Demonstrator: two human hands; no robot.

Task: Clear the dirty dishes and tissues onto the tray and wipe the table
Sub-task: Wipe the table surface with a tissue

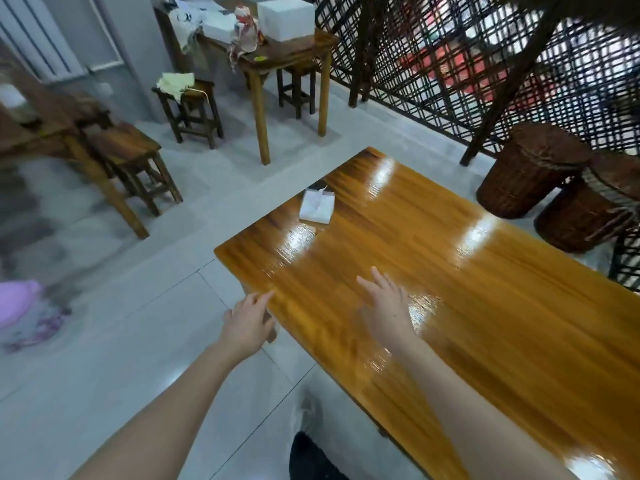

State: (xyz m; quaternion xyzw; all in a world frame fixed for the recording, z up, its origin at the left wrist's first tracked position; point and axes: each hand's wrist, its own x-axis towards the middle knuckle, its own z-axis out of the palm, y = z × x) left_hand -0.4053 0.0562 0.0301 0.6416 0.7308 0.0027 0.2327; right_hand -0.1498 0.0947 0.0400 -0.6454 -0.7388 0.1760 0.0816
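Note:
A glossy orange-brown wooden table (467, 289) runs from the middle to the lower right. On its far left end lies a white tissue pack (317, 206) with a tissue sticking up. My left hand (247, 323) hovers at the table's near left edge, fingers relaxed and holding nothing. My right hand (388, 306) is stretched over the tabletop with fingers straight and spread, also holding nothing. No tray or dishes show in this view.
Two brown wicker baskets (530, 171) stand on the floor beyond the table's right side by a lattice screen. Wooden stools (131, 157) and a side table (277, 53) with white boxes stand at the back. A pink object (17, 299) lies at the left.

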